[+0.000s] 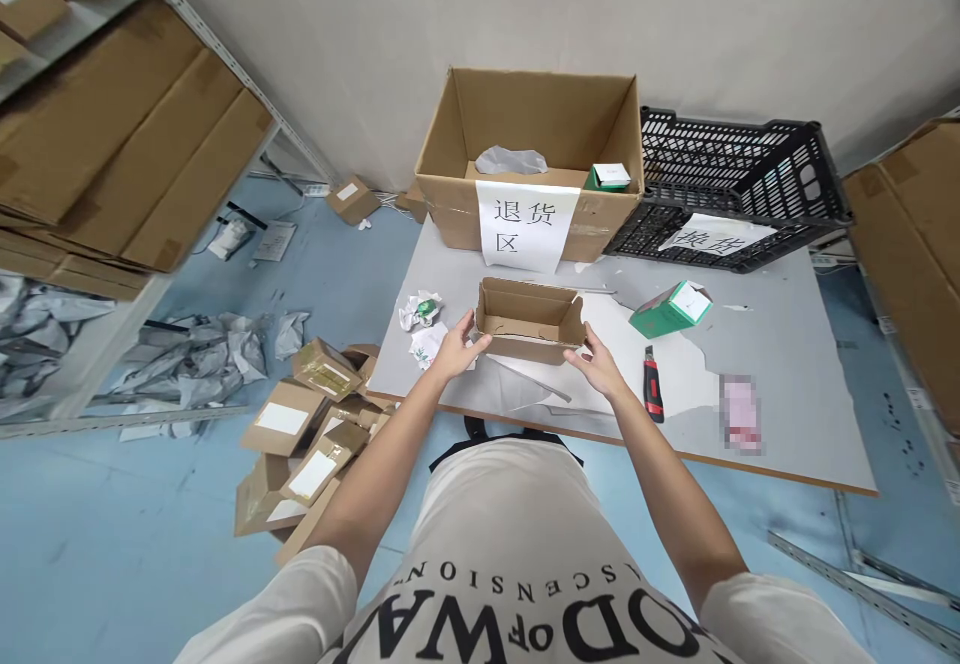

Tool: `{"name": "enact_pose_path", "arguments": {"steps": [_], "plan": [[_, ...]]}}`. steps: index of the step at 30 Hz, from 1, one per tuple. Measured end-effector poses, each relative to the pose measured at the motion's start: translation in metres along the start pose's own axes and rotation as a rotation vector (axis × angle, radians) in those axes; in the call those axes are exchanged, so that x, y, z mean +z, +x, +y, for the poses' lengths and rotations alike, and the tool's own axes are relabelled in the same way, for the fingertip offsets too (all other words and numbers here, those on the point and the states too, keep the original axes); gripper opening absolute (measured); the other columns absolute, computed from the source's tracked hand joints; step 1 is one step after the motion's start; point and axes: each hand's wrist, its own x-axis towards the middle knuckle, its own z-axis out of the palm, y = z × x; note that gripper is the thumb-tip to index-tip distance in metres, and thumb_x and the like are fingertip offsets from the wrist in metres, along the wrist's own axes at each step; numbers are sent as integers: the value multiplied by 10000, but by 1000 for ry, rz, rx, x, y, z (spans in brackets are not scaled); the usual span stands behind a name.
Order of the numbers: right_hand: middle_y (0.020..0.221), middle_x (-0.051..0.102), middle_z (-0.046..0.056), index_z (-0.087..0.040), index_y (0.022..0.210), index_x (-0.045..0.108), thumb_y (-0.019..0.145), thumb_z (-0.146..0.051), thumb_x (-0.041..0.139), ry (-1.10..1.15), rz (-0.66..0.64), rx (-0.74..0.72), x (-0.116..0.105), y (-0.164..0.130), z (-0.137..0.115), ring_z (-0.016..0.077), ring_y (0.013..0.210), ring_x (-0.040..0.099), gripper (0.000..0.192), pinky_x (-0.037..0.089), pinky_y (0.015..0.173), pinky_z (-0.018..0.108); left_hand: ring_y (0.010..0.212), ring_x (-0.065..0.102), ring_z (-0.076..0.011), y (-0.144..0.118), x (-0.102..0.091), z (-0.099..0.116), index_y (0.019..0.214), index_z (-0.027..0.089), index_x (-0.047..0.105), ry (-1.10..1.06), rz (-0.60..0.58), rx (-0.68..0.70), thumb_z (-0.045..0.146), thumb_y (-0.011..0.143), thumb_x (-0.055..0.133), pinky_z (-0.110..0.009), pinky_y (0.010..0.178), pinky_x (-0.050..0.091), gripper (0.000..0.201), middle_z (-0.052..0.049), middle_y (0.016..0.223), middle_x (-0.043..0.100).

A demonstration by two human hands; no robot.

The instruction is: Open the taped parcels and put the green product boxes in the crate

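- Grey table [787, 364]: big labelled carton [529, 159] and black crate [731, 189] line the far edge.
- Small open cardboard box [530, 319] sits at the near-middle, mouth up, long axis left to right.
- Left hand [457, 349] grips its left end, right hand [596, 362] its right end: even pressure, I'd say, avoids buckling.
- Box cutter [652, 384] lies just right.

Both bare arms reach forward from short white sleeves, elbows slightly bent; the left hand [455, 347] curls with fingers wrapped in a grip, thumb raised; the right hand [598, 364] mirrors it, fingers apparently closed, though foreshortening obscures them.
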Motion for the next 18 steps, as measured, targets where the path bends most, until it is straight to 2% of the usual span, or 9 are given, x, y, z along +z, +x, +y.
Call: {"name": "enact_pose_path", "arguments": {"steps": [3, 5, 7, 12, 15, 18], "plan": [[1545, 171, 92, -279, 1490, 102, 700, -452, 705, -252, -47, -148, -13, -4, -1, 300, 1364, 302, 1009, 365, 1041, 477, 1344, 338, -298, 1, -14, 6, 1461, 207, 235, 253, -68, 173, 477, 728, 680, -426, 1076, 335, 899, -122, 1487, 315], [1539, 198, 79, -290, 1474, 201, 728, -412, 690, -418, -72, -225, -21, -4, -4, 297, 1362, 309, 901, 348, 1060, 467, 1341, 349, -283, 3, -22, 12, 1434, 237, 306, 432, -132, 277, 450, 752, 665, -426, 1094, 314, 800, -92, 1484, 330], [1502, 300, 92, -273, 1427, 340, 775, -378, 646, -534, -79, -258, -25, -2, -8, 291, 1315, 394, 729, 374, 1046, 450, 1315, 395, -270, 5, -25, 15, 1376, 240, 408, 537, -169, 317, 411, 810, 605, -430, 1084, 332, 624, -82, 1478, 342], [1184, 639, 108, -197, 1202, 593, 852, -290, 525, -658, -17, -273, -18, 9, -14, 274, 1058, 616, 368, 474, 922, 419, 1224, 503, -264, 9, -17, 9, 1178, 207, 593, 472, -89, 304, 349, 851, 550, -425, 1054, 373, 359, -87, 1401, 461], [1063, 691, 80, -211, 1135, 622, 850, -258, 503, -680, 21, -260, -11, 13, -14, 263, 926, 659, 313, 508, 829, 408, 1197, 525, -264, 11, -12, 5, 1125, 208, 623, 407, -24, 289, 346, 855, 540, -427, 1062, 366, 314, -79, 1359, 509], [1099, 682, 78, -216, 1141, 619, 845, -251, 492, -654, 75, -254, -7, 15, -14, 257, 943, 658, 324, 509, 839, 410, 1202, 519, -264, 14, -11, 4, 1150, 207, 610, 404, -6, 283, 346, 864, 518, -439, 1062, 364, 330, -70, 1374, 493]]}}
